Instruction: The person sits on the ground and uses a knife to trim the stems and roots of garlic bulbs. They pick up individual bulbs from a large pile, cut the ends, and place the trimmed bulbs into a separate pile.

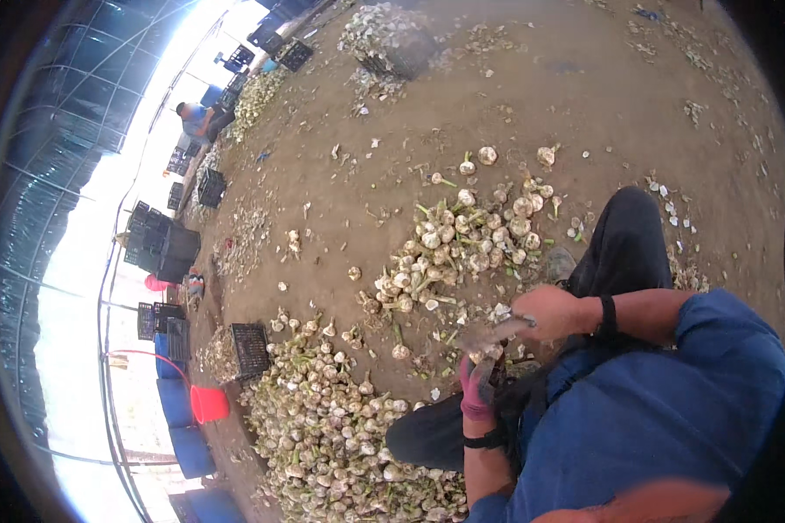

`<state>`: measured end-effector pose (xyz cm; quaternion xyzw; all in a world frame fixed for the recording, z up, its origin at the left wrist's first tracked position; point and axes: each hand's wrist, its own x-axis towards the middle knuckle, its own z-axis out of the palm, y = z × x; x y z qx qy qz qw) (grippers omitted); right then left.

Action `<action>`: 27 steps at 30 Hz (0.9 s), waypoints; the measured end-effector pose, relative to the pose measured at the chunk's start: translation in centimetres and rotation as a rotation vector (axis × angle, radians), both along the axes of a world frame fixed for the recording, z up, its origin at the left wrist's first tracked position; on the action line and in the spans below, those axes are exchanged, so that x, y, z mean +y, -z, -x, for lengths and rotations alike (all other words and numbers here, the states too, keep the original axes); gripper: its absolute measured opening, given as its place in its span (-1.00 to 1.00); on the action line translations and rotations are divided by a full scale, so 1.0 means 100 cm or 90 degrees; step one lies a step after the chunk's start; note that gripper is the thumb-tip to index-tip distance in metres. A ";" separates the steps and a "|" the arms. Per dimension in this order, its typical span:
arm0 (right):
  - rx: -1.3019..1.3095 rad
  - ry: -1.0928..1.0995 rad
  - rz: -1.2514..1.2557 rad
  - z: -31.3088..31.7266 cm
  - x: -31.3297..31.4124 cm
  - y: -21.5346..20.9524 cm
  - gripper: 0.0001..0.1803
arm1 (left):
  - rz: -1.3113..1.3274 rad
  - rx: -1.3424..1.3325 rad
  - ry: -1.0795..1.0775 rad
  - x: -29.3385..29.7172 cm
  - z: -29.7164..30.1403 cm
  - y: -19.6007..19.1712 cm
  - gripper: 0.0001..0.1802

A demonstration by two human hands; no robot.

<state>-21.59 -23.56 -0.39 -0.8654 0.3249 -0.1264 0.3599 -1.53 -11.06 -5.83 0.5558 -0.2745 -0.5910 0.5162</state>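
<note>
My left hand (476, 390), in a pink and grey glove, is closed around a garlic bulb (490, 352) in front of my lap. My bare right hand (547, 312) grips a knife (495, 335). Its blurred blade lies across the top of the bulb; whether it touches cannot be made out. Just beyond my hands, a loose heap of garlic bulbs (475, 240), some with short green stems, is spread on the ground. A larger pile of stemmed garlic (331, 427) lies beside my left knee.
A black crate (250, 350) stands at the large pile's edge. Further left are a red bucket (208, 404), blue barrels (176, 403) and stacked black crates (161, 244). Another person (199, 122) sits at the far left. A heaped container of garlic (388, 44) stands at the far side.
</note>
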 end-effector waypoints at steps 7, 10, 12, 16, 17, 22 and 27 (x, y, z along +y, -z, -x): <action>0.047 -0.112 0.030 -0.002 0.015 -0.012 -0.62 | 0.012 0.100 0.145 0.013 -0.032 0.091 -0.67; 0.047 -0.114 0.040 0.004 0.015 -0.007 -0.61 | -0.030 0.285 0.061 0.013 -0.023 0.090 -0.68; 0.027 -0.134 0.043 -0.005 0.016 -0.008 -0.61 | 0.024 0.118 0.102 0.029 -0.038 0.123 -0.69; 0.035 -0.097 0.016 0.010 0.014 -0.008 -0.59 | 0.026 0.214 0.063 0.004 -0.008 0.060 -0.64; 0.039 -0.095 0.009 0.009 0.014 -0.010 -0.59 | -0.014 0.273 0.044 0.001 -0.004 0.043 -0.63; 0.031 -0.096 -0.008 0.009 0.015 -0.008 -0.57 | -0.026 0.135 0.170 0.007 -0.023 0.068 -0.35; 0.062 -0.076 -0.025 0.007 0.011 -0.005 -0.60 | -0.009 0.058 0.137 0.005 -0.022 0.064 -0.55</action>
